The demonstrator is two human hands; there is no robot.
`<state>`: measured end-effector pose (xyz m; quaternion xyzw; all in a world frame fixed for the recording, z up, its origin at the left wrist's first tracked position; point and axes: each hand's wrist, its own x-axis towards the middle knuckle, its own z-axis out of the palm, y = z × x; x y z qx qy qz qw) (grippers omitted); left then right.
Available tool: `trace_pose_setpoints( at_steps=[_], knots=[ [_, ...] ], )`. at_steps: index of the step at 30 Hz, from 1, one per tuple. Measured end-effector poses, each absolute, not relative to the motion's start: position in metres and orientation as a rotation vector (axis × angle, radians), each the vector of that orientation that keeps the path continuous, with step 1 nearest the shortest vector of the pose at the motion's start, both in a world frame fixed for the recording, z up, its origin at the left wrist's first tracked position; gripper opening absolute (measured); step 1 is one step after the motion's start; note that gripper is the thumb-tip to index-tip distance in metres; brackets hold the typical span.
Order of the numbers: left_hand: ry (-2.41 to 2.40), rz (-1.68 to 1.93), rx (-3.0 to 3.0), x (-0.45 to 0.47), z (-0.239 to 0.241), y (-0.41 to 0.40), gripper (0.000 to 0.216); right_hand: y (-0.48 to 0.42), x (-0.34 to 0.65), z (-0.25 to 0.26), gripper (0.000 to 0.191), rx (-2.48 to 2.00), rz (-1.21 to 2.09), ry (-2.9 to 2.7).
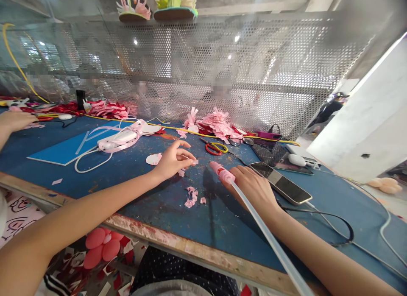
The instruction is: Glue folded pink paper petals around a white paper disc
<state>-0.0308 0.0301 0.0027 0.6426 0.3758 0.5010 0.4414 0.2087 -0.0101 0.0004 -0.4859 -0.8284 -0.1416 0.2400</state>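
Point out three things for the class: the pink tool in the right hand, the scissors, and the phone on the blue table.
Pink tool point(222, 172): head view, middle of its pink body.
Scissors point(218, 153): head view, red handle loop.
Phone point(281, 182): head view, middle of its dark screen.

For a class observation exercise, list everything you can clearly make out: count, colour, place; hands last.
bench: one, blue, across view
tool: one, pink, translucent stick, right hand
piece: one, pale pink, left hand
scraps: several, pink, bench centre
scissors: one pair, red and yellow, centre
phone: one, dark-screened, by right hand
panel: one, dark, beyond phone
board: one, blue, left
device: one, white, left
piles: two, pink and red, bench back
cord: one, yellow, bench back
screen: one, grey, background
ornaments: two, pink and green, top
balloon-like cluster: one, coral, below bench
other person's hand: one, bare, far left
left hand: one, bare, centre
right hand: one, bare, centre-right
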Motion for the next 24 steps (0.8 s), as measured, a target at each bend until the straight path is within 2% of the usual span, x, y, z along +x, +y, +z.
trace_pose_setpoints(
  at_steps=[3, 7, 9, 13, 24],
  knots=[
    [0.894, 1.241, 1.564, -0.03, 0.004, 0.028, 0.041, -0.002, 0.216, -0.002, 0.004, -1.375, -0.32, -2.211],
    [0.809, 1.21, 1.493, -0.026, 0.005, 0.022, 0.041, 0.0, 0.218, 0.001, 0.036, -1.218, -0.099, -2.24],
    [0.775, 1.174, 1.457, -0.022, 0.006, 0.016, 0.043, -0.005, 0.212, 0.004, 0.032, -1.098, 0.019, -2.24],
    [0.721, 1.062, 1.389, -0.011, 0.007, 0.003, 0.05, -0.019, 0.199, 0.008, 0.011, -0.914, 0.125, -2.188],
    [0.707, 0.945, 1.404, -0.005, 0.006, -0.005, 0.052, -0.027, 0.193, 0.007, 0.016, -0.578, 0.06, -2.239]
  ],
)
